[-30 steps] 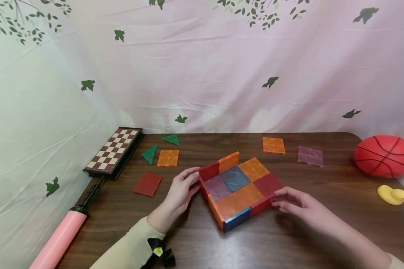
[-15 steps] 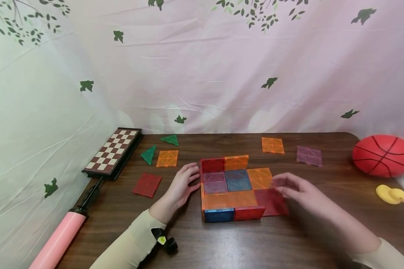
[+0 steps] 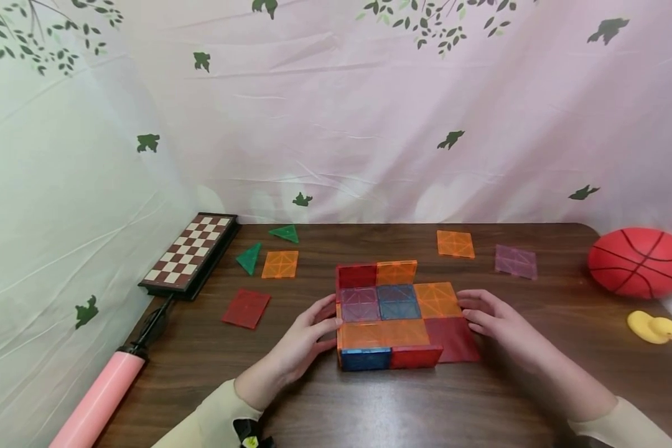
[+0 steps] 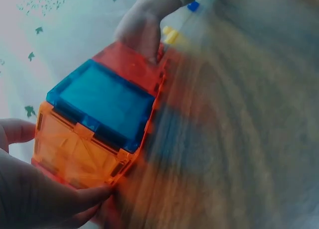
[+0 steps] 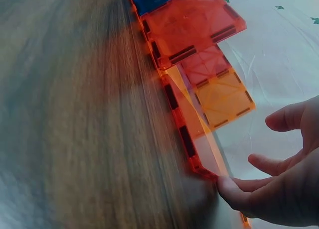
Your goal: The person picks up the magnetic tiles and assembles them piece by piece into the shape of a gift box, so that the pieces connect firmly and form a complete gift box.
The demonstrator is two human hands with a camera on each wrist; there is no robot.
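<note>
A low box of translucent magnetic tiles [image 3: 383, 333] stands mid-table, with walls at back, left and front. Its floor joins purple, blue, orange and red tiles. The blue tile [image 3: 366, 359] and red tile [image 3: 417, 356] make the front wall. My left hand [image 3: 305, 339] touches the left wall, thumb at its top edge; in the left wrist view its fingers lie beside an orange wall tile [image 4: 75, 149]. At the wall-less right side, my right hand [image 3: 501, 323] rests its fingertips at the floor's edge. In the right wrist view they meet a red floor tile's [image 5: 199, 144] corner.
Loose red [image 3: 246, 308], orange [image 3: 280, 264] and green [image 3: 249, 258] tiles lie left. Another orange tile [image 3: 455, 243] and a purple tile [image 3: 516, 261] lie back right. A chessboard [image 3: 190, 252], pink pump [image 3: 101, 398], red ball [image 3: 641, 261] and yellow duck [image 3: 652, 326] flank them.
The box has turned from a slant to stand square to the table's front. My right hand left its front right corner and now touches the right edge. My left thumb has come onto the left wall.
</note>
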